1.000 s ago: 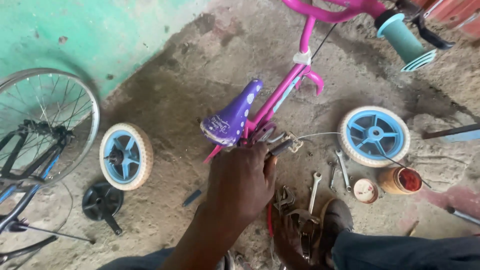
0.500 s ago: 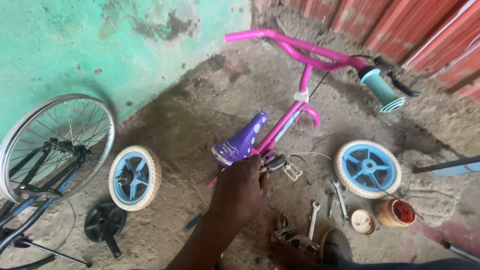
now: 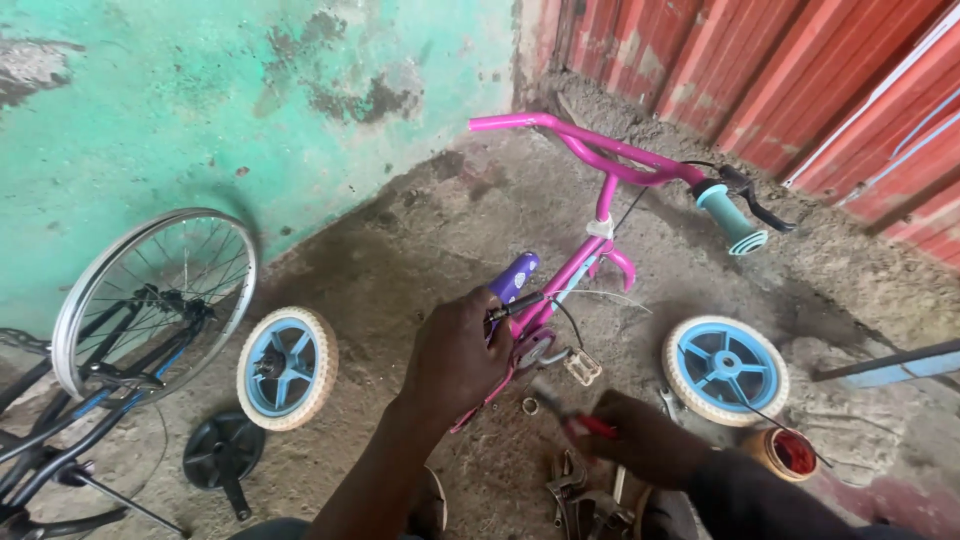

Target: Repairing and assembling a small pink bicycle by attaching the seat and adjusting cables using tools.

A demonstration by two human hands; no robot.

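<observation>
While my left hand (image 3: 455, 355) closes on the pink metal bike frame (image 3: 570, 275) by its purple saddle (image 3: 515, 277) on rough concrete, my right hand (image 3: 625, 435) grips a red-handled tool (image 3: 585, 422), two blue-spoked cream wheels (image 3: 287, 367) (image 3: 726, 369) flanking, open floor toward the green wall (image 3: 250, 90).

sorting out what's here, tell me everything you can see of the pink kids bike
The pink bike is a small child's frame lying on the dirt floor with no wheels fitted. It has glossy pink handlebars, one teal grip with a black brake lever, a purple saddle and a white pedal. The left hand grasps it by the saddle.
</observation>
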